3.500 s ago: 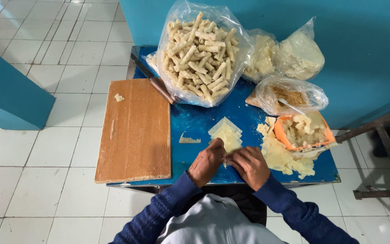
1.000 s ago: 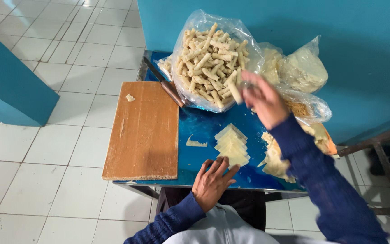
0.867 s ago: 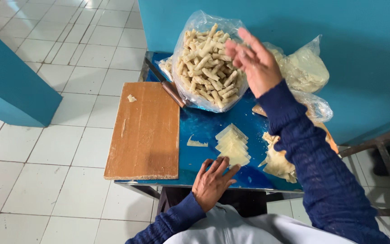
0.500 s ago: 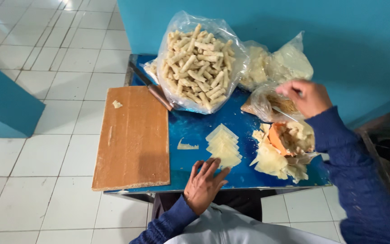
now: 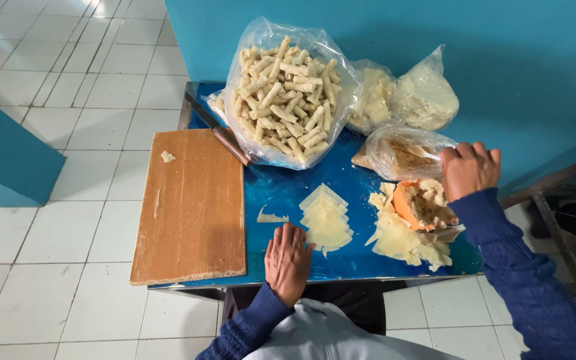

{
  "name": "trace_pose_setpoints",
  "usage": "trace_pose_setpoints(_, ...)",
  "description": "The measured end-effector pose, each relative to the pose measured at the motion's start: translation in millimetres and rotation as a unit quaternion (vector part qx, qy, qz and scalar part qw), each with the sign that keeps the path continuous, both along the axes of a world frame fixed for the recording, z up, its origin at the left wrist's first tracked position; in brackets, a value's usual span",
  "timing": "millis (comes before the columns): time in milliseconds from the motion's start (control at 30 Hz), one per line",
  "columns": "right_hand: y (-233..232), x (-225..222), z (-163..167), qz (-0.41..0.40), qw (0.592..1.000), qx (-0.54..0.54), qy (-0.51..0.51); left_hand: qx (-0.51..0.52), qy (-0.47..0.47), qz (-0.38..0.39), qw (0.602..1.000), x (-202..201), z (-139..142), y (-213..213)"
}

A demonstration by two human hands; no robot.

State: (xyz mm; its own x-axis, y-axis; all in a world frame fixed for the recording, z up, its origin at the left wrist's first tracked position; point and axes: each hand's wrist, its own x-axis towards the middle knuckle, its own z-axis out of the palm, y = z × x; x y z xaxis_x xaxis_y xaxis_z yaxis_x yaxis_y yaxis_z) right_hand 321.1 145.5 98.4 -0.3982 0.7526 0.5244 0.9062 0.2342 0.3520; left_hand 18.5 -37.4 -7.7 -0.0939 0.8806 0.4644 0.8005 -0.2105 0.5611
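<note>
Having left the bag of rolled sticks (image 5: pixel 287 100), the right hand (image 5: pixel 469 171) is now pinching the spoon (image 5: pixel 428 153) beside the filling bowl (image 5: pixel 423 205); the left hand (image 5: pixel 288 261) is resting spread beside the wrapper stack (image 5: pixel 327 219).

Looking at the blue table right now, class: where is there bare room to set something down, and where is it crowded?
The wooden board is bare except for one small scrap. Blue tabletop shows between the bag of rolls and the wrapper stack. The right side is crowded: the right hand, an orange bowl and loose wrappers. The left hand rests at the front edge.
</note>
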Motion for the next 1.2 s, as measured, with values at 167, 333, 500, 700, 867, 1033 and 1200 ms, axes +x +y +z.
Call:
trace_pose_setpoints(167,0,3,-13,0.036,0.997,-0.047,0.045,0.017,0.002,-0.013,1.0,2,-1,1)
trace_pose_setpoints(333,15,13,-14,-0.001,0.969,-0.172,0.178,0.007,-0.012,-0.02,1.0,3,3,1)
trace_pose_setpoints(500,18,29,-5,-0.006,0.88,-0.294,0.373,0.004,-0.071,-0.044,0.997,4,6,1)
trace_pose_setpoints(700,7,9,-2,0.085,0.971,-0.128,0.183,0.003,-0.113,-0.04,0.993,7,6,1)
trace_pose_setpoints(867,16,-7,-4,0.068,0.974,-0.139,0.165,0.013,-0.118,-0.043,0.992,7,6,2)
trace_pose_setpoints(1033,22,18,0,0.025,0.914,-0.257,0.312,0.023,-0.142,-0.059,0.988,6,4,2)
trace_pose_setpoints(1200,13,38,-7,0.014,0.866,-0.324,0.38,0.006,-0.184,-0.072,0.98,6,4,2)
